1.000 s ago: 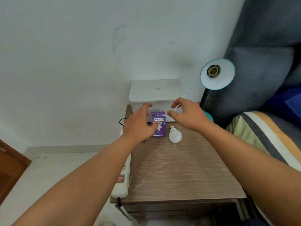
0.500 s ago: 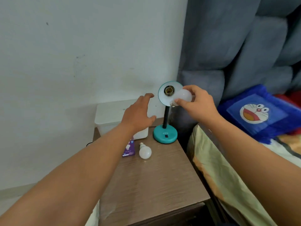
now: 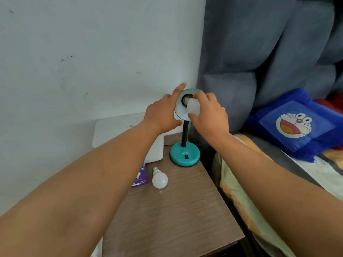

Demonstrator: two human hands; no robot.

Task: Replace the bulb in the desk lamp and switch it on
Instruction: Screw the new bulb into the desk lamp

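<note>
At the lamp shade [image 3: 178, 111], the right hand [image 3: 209, 117] curls its fingers round a bulb [image 3: 193, 108] at the socket [image 3: 185, 99]; the left hand [image 3: 161, 114] touches the rim with straight fingers.

Wood-grain matt table [image 3: 178, 216], glossy teal lamp base [image 3: 179, 160], frosted bulb [image 3: 193, 107]

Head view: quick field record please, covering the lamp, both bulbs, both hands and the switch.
lamp: teal desk lamp, upright at the back right of the table
held bulb: white, base at the socket; seating unclear
right hand: fingers curled round the held bulb
left hand: straight fingers brace the shade
spare bulb: lying beside the purple box
switch: on the base, untouched
</note>
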